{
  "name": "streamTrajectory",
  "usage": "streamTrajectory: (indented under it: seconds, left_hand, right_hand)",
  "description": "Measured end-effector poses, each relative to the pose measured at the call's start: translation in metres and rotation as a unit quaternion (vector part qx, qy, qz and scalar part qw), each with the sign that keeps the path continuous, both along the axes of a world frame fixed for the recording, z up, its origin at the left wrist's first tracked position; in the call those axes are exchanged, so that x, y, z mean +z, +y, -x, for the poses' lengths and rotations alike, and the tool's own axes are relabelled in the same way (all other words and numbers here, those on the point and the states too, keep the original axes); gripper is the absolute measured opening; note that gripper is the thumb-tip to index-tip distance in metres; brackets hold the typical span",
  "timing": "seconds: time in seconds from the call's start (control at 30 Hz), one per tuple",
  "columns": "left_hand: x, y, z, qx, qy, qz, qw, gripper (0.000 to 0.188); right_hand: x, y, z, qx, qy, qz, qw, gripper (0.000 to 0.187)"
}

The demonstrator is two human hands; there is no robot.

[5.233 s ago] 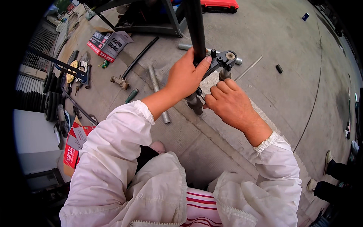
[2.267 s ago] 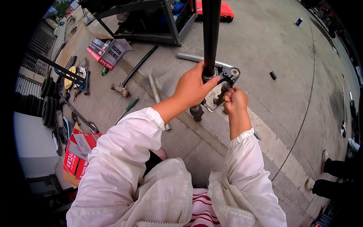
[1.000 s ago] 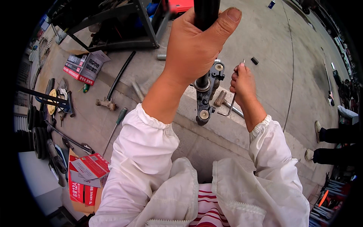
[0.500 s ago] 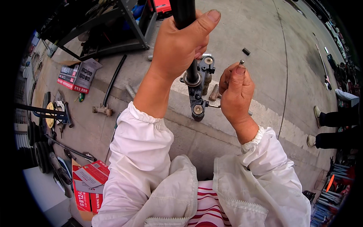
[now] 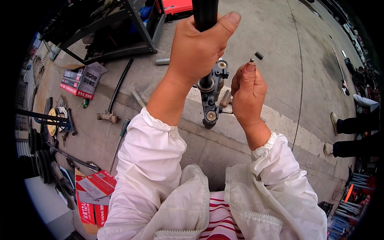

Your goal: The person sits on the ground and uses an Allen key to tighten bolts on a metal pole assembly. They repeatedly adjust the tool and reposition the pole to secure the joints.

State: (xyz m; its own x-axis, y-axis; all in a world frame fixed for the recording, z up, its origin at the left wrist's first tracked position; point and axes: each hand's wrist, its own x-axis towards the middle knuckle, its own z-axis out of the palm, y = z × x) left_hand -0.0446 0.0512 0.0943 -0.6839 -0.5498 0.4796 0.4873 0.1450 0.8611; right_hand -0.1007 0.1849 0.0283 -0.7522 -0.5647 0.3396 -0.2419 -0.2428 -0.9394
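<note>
My left hand point(image 5: 194, 52) is closed round a thick black tube point(image 5: 205, 16) that slips over the stem of a black fork clamp point(image 5: 209, 105). The clamp has a round bolt-like end on each side and stands on the paving. My right hand point(image 5: 249, 98) is a fist with the thumb on top, right of the clamp. It grips a hex key point(image 5: 252, 60), whose rounded metal tip pokes out above the thumb. A thin rod runs from the clamp's near end to below my fist; where it seats is hard to make out.
Beside the clamp lies a short rusty metal cylinder point(image 5: 226, 99). A dark short tube point(image 5: 259, 55) is farther off. Left are a screwdriver point(image 5: 122, 134), a black bar point(image 5: 120, 86), cardboard boxes point(image 5: 82, 80) and a metal rack point(image 5: 140, 24). A person's shoes point(image 5: 329, 149) are at right.
My left hand and the tube have shifted slightly right, and the clamp has tilted a little with them. My right fist has moved slightly left and up, still holding the hex key.
</note>
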Motion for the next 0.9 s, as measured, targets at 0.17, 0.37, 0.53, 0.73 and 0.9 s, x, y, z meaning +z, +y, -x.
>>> streamTrajectory:
  seconds: [0.17, 0.37, 0.53, 0.73, 0.9]
  left_hand:
    - [0.002, 0.004, -0.001, 0.005, -0.018, -0.076, 0.997, 0.041]
    - [0.004, 0.006, -0.003, 0.033, -0.036, -0.077, 0.996, 0.044]
    - [0.004, 0.002, -0.004, 0.026, -0.041, -0.086, 0.995, 0.043]
    - [-0.001, 0.000, -0.006, 0.040, -0.023, -0.046, 0.998, 0.034]
    - [-0.001, 0.000, -0.001, 0.079, -0.008, -0.011, 0.997, 0.048]
  right_hand:
    - [-0.005, 0.006, -0.011, 0.001, 0.096, 0.013, 0.995, 0.047]
    - [-0.018, 0.015, -0.023, -0.018, 0.190, 0.064, 0.979, 0.042]
    - [-0.020, 0.016, -0.023, -0.048, 0.107, 0.043, 0.992, 0.049]
    - [-0.028, 0.014, -0.030, 0.001, 0.177, 0.086, 0.980, 0.058]
    - [-0.025, 0.016, -0.018, 0.007, 0.061, 0.096, 0.994, 0.049]
